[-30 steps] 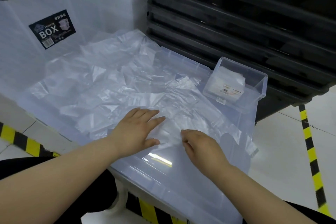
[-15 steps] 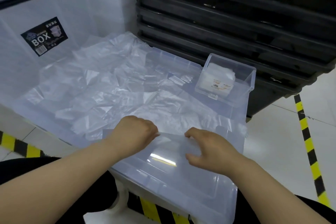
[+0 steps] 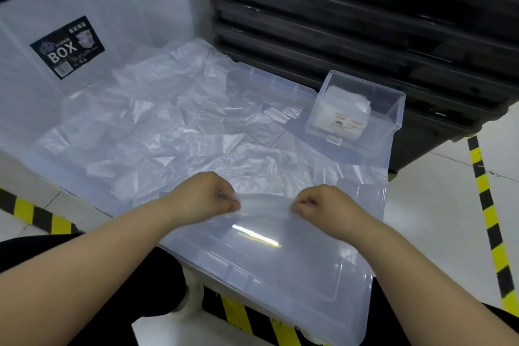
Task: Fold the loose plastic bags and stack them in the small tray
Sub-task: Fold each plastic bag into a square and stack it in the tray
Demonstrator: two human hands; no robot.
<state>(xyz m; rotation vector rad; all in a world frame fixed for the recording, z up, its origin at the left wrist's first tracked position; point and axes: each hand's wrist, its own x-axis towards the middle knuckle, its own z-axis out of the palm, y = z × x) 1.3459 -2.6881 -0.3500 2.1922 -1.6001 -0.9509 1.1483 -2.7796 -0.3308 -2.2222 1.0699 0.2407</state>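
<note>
Plastic bag (image 3: 265, 205) stretches between my two fists over the near part of the translucent bin lid (image 3: 309, 275), long axis left to right. My left hand (image 3: 206, 198) and right hand (image 3: 323, 202) each pinch one end. The small tray (image 3: 393, 123) sits beyond, nearer my right hand.

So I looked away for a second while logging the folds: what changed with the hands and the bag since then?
The left hand, flat on the plastic bag a second ago, curled and pinched its edge; the right hand did likewise. Both now hold the bag stretched between them, drawn toward the person over the clear lid. The loose bags and the small tray with its folded stack stayed put.
</note>
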